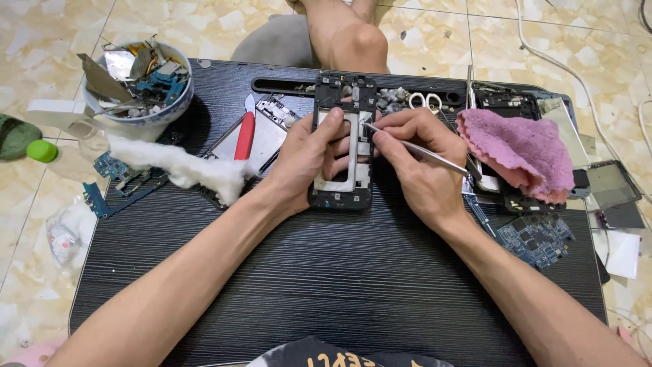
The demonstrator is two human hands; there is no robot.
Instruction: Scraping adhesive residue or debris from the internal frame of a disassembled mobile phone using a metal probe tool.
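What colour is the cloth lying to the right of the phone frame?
The cloth is pinkish purple, seen best in the head view, beside the right hand.

Grey rectangular phone screen panel at table's right edge, clear crumpled plastic bag on floor, left

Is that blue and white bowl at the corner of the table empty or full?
Full. The bowl is heaped above its rim with metal scraps and small blue circuit pieces, some sticking out over the edge.

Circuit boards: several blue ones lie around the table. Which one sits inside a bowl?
The blue circuit board in the white bowl at far left, among metal scraps; the others lie flat on the black table.
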